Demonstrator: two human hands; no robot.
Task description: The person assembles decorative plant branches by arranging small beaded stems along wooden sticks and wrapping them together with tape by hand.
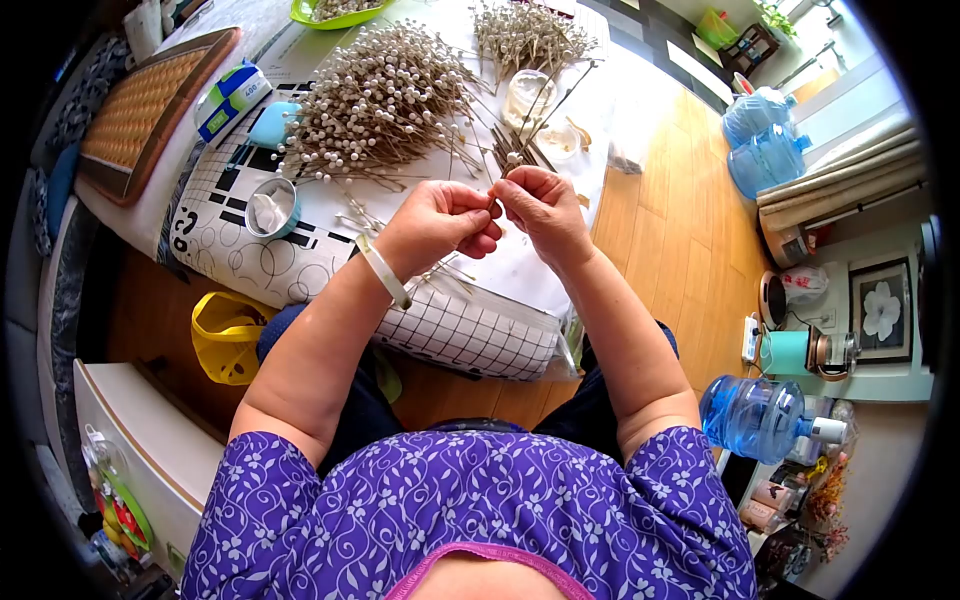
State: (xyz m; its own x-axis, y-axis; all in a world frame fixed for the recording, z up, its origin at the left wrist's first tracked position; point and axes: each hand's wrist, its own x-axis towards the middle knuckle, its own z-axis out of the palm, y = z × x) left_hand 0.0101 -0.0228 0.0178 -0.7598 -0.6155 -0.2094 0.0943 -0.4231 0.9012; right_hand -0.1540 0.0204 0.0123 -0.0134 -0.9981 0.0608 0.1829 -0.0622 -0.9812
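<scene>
Holding left hand point(450, 222) and right hand point(540, 208) together above table point(515, 272), fingertips pinched narrow; cannot tell exactly what between them. See big pile of white-tipped stems point(375, 105) on table, far and left of hands; smaller bunch point(530, 38) farther right. Note round tin point(271, 208) at left, brown sticks point(532, 155) just beyond right hand

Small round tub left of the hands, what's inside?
Something white lies in the tub; can't tell what it is. It hides much of the tub's bottom, so whatever is beneath it can't be seen.
</scene>
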